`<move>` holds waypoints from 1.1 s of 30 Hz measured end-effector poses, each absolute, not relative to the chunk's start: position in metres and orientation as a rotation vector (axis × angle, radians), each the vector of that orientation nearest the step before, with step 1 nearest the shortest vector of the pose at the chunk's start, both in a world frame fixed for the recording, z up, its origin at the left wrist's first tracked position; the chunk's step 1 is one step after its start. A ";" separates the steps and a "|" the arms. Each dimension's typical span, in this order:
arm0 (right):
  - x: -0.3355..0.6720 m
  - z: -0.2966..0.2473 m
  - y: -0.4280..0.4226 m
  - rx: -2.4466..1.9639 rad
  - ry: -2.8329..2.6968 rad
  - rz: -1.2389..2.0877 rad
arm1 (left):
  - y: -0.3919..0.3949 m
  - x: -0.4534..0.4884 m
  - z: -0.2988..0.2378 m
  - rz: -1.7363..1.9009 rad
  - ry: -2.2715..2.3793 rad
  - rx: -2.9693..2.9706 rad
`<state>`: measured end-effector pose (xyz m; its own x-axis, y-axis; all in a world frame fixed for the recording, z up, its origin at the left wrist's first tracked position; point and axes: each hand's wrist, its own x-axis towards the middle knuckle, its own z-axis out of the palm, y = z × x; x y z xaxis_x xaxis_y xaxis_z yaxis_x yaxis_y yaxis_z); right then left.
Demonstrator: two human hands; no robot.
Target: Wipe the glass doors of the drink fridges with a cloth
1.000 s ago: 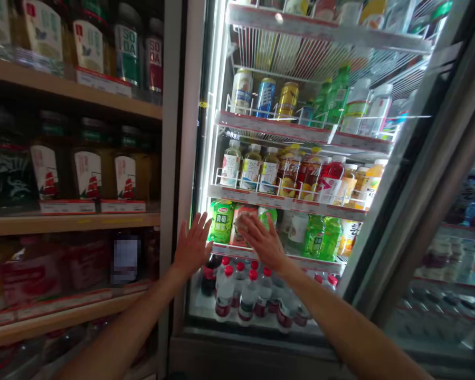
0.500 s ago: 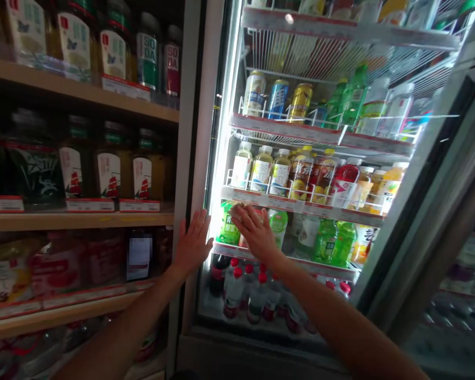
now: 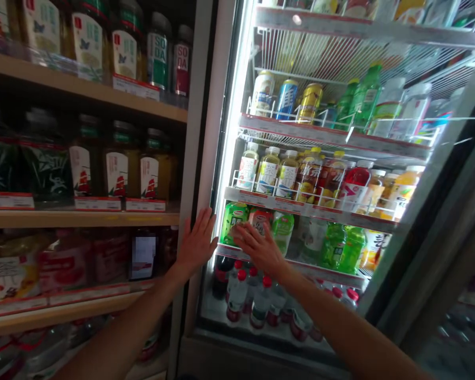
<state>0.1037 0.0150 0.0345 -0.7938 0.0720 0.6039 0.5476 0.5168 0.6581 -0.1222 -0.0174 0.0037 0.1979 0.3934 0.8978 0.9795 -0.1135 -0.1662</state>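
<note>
My left hand (image 3: 198, 237) lies flat with fingers stretched against the metal side frame (image 3: 206, 174) of a lit drinks cooler. My right hand (image 3: 259, 245) reaches across the cooler front, its fingers bent slightly over a small brownish piece that looks like a cloth (image 3: 236, 229); most of it is hidden under the fingers. Behind this hand stand a green-labelled bottle (image 3: 234, 214), a red-labelled bottle (image 3: 260, 216) and a light green bottle (image 3: 283, 227). Faint glare marks suggest glass in front of the bottles, and the hand appears to rest on it.
Wooden shelves (image 3: 150, 217) with large juice bottles fill the left side. Cans (image 3: 287, 97) and tea bottles (image 3: 267, 170) stand on the cooler's wire shelves. Red-capped bottles (image 3: 237, 295) fill the bottom. A dark door frame (image 3: 431, 211) slants down the right.
My right hand has slid down from the shelf's price strip to the bottles below it. The view has shifted slightly left; my left hand stays on the frame.
</note>
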 end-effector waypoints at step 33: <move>0.204 0.062 0.019 -0.776 -1.850 -1.254 | 0.028 -0.015 0.084 -1.149 -0.862 -1.693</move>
